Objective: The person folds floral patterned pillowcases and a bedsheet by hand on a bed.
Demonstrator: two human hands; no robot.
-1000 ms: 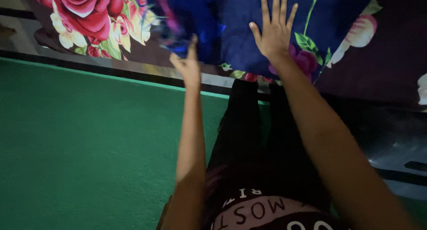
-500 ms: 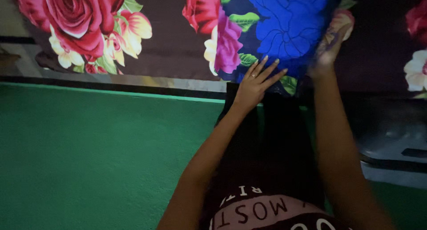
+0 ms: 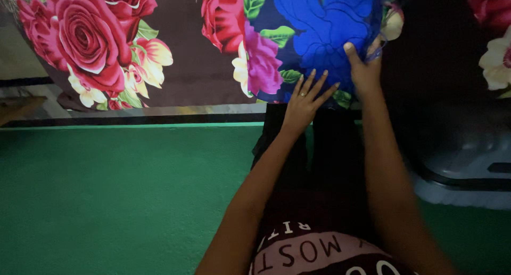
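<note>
A folded blue cloth [image 3: 319,30] with large blue, magenta and red flowers lies on a dark bedsheet [image 3: 175,67] printed with red roses. My left hand [image 3: 306,102] rests flat on the cloth's near edge, fingers spread, a ring on one finger. My right hand [image 3: 364,67] is at the cloth's right edge with its fingers curled around the fabric there.
A green floor [image 3: 117,200] fills the left and lower part of the view. The bed's dark edge [image 3: 133,119] runs across above it. My dark trousers and printed shirt show at the bottom. A grey rounded object [image 3: 468,163] sits at the right.
The view has shifted down slightly. My right hand has moved down and left along the cloth's right edge and now grips it. My left hand stays flat on the near edge.
</note>
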